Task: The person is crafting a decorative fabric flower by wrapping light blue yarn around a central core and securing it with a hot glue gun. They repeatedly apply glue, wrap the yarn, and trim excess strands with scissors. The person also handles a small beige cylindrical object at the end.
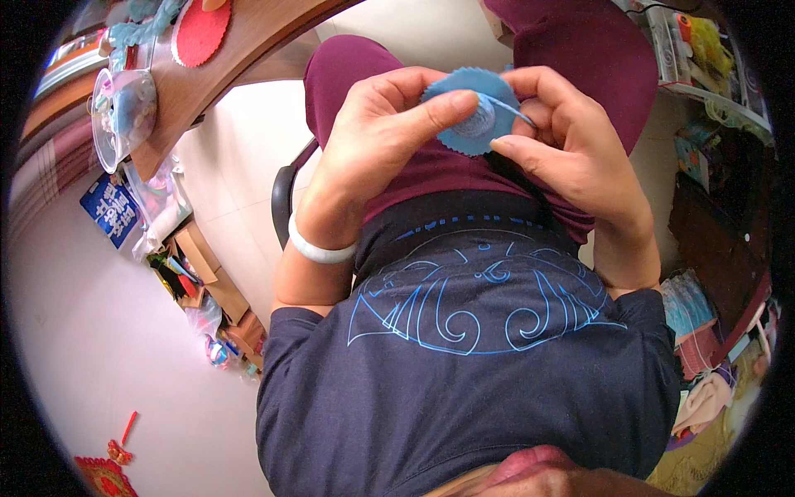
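Note:
Above my lap, both hands hold a blue felt disc (456, 144) with a scalloped edge. A lighter blue coil of cord (475, 121) lies on the middle of the disc. My left hand (397, 115) grips the disc's left side, its thumb pressing on top of the coil. From the coil a loose cord end (509, 110) runs right to the fingers of my right hand (562, 133). Those fingers curl at the disc's right edge, thumb tip near its lower rim. Whether they pinch the cord itself is hard to tell.
A wooden table (248, 40) curves along the upper left, bearing a red scalloped felt disc (202, 34) and a clear plastic tub (127, 115). Cardboard boxes (211, 273) line the floor at left. At right stands a shelf (714, 93) with craft materials.

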Tool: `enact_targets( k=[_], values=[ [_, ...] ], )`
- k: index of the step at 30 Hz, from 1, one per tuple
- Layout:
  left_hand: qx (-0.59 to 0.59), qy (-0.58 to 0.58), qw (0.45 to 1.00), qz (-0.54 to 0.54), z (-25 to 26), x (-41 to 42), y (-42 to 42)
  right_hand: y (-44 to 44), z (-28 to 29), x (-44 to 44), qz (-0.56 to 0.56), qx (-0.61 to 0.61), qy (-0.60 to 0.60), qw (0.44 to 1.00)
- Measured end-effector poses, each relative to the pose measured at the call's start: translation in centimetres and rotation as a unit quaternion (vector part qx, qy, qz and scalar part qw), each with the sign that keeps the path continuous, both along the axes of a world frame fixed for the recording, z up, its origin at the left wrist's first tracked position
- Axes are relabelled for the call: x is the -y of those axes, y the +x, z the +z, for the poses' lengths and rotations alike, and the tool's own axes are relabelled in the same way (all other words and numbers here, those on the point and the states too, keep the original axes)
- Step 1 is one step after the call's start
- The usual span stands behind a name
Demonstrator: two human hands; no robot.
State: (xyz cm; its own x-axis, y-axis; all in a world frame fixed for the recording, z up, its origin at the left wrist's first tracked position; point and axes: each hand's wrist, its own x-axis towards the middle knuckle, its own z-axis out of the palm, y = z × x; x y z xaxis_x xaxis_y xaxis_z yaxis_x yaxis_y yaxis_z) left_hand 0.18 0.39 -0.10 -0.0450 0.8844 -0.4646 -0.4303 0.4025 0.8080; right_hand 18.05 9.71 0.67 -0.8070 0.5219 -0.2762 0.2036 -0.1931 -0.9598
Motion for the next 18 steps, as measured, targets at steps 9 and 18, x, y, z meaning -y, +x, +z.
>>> enact_targets(
  k=[9,18],
  values=[
    [0.175,-0.011,0.977,0.119,-2.7,0.7,2.2,-0.4,-0.1,0.3,-0.040,0.014,-0.049,0.998],
    [0.186,-0.033,0.980,0.061,-1.7,0.8,1.1,-0.7,-0.2,0.4,-0.024,0.024,-0.032,0.999]
  ],
)
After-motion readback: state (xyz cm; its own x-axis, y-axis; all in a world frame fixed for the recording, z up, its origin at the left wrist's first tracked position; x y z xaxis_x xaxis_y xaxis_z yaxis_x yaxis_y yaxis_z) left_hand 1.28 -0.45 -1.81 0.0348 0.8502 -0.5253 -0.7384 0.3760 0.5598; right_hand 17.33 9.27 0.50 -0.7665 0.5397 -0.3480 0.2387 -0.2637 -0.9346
